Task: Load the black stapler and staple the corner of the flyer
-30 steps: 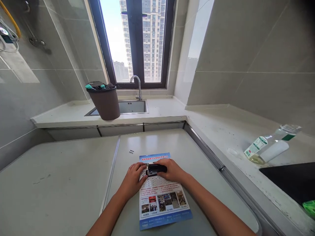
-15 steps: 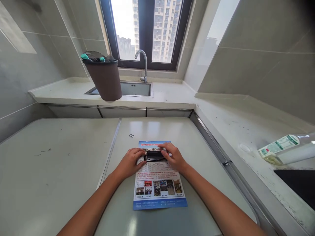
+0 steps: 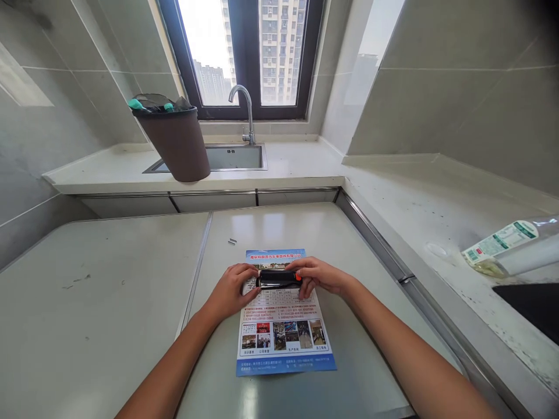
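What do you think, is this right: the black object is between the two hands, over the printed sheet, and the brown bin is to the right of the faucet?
Not quite: in the head view, the brown bin is to the left of the faucet. The black object is indeed between the two hands, over the printed sheet.
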